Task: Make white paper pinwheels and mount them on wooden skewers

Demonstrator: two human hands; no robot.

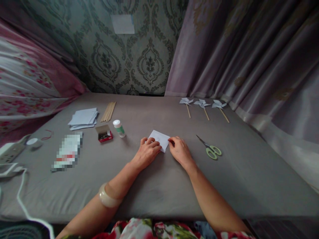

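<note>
A small white sheet of paper (159, 136) lies on the grey cloth in front of me. My left hand (149, 151) presses on its left and lower part with bent fingers, holding it down. At the paper's right corner, my right hand (179, 150) pinches the edge between thumb and forefinger. The fingers cover part of the sheet, so I cannot tell whether it is folded there. Scissors with green handles (210, 150) rest to the right of my right hand. Left of the paper stands a white-capped bottle with a green label (119, 128).
An opened red box of small metal pieces (104, 134) sits left of the bottle. Behind are a paper stack (83, 118) and wooden sticks (108, 112). Three paper pinwheels (202, 104) lie at the back right. A power strip (11, 151) and blurred packet (68, 151) are leftward.
</note>
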